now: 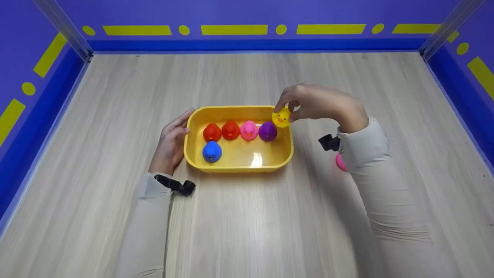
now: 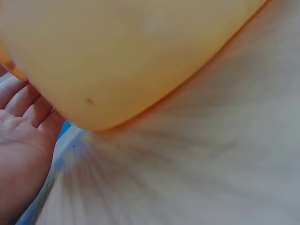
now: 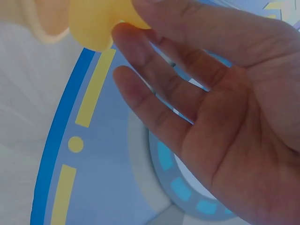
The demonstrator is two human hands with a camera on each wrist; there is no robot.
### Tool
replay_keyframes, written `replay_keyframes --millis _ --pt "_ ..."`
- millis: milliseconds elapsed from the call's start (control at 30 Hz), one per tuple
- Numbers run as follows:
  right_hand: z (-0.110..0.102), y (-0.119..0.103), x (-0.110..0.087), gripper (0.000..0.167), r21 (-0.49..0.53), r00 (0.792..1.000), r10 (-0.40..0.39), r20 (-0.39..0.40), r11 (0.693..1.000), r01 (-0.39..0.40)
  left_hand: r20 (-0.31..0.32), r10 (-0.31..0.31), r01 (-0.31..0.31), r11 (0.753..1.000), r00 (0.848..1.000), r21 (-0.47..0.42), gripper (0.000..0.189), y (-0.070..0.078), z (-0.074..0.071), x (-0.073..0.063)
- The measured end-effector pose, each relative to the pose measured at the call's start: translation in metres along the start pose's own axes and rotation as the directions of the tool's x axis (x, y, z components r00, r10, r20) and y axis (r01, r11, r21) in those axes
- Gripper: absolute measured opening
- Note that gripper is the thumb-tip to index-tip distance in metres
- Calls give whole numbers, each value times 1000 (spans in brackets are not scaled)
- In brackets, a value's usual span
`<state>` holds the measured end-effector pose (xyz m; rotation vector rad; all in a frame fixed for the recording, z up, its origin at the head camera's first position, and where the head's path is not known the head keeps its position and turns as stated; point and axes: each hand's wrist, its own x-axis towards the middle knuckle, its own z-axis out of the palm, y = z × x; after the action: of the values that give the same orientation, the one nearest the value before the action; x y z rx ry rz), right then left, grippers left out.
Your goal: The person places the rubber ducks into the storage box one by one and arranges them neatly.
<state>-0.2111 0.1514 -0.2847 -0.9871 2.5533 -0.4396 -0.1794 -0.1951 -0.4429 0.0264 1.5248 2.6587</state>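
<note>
In the head view, a yellow plastic basin (image 1: 239, 169) stands mid-table. My left hand (image 1: 173, 141) holds its left side, thumb at the rim and fingers along the outer wall. My right hand (image 1: 314, 103) pinches a yellow rubber duck (image 1: 281, 118) between thumb and fingers over the basin's back right corner. Inside, two red ducks (image 1: 230, 130), a pink duck (image 1: 249, 131) and a purple duck (image 1: 268, 132) line the back. A blue duck (image 1: 212, 151) sits in front of the leftmost red one. In the right wrist view, the other fingers spread below the yellow duck.
Part of a pink object (image 1: 341, 162) shows on the table, right of the basin and half hidden by the right sleeve (image 1: 366, 146). Blue and purple walls (image 1: 231, 44) with yellow marks border the wood-grain table (image 1: 239, 224) at the back and both sides.
</note>
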Motion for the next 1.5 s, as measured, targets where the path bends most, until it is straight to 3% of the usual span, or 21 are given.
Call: replay_keyframes --millis 433,967,1200,1500 --pt "5 -19 28 35 1 995 -1 105 1000 1 32 -32 32 999 999 -8 59 3 -2 -1" --pt "17 -36 52 35 8 989 0 145 1000 -1 26 -12 13 1000 1000 -15 58 2 -1 0" --pt "22 -43 61 37 69 985 10 175 997 -22 29 -19 19 1000 999 -2 58 2 -1 -1" --pt "31 -51 71 36 20 978 -6 208 1000 2 42 -18 18 1000 999 5 58 2 -1 -2"
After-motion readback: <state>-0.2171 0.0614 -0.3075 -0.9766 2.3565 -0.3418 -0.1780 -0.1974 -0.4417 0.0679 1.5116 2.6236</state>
